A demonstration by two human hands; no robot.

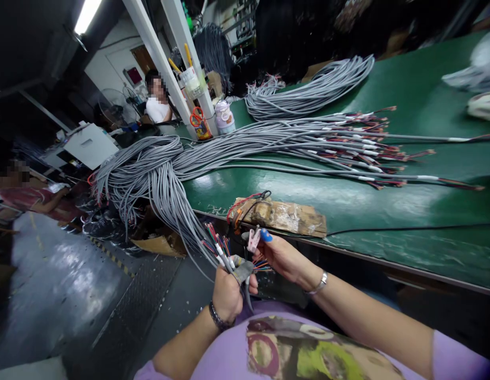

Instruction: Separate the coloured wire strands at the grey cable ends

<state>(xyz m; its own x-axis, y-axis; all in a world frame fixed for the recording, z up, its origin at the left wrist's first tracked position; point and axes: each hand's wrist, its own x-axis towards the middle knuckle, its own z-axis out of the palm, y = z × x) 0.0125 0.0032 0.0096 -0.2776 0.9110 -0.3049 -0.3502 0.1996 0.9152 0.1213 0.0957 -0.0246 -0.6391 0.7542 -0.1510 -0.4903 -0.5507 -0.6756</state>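
My left hand (pixel 227 295) is closed around a grey cable (pixel 248 300) in front of my body; coloured wire ends (pixel 262 265) stick out beside it. A grey wrap (pixel 243 269) covers the area at its thumb, and its exact nature is unclear. More stripped cable ends (pixel 219 247) with white sleeves reach up to this hand from the hanging bundle. Just to the right, my right hand (pixel 284 258) pinches a small pale-pink piece with dark spots (pixel 253 240). One of its fingertips wears a blue cover (pixel 265 235).
Grey cable bundles (pixel 229 140) lie across the green table (pixel 446 211) and droop over its left edge. A wooden block (pixel 296 217) with wires sits at the near edge. Scissors (pixel 197 116) and a bottle (pixel 224 117) stand by a post. Two people (pixel 160 108) are at the left.
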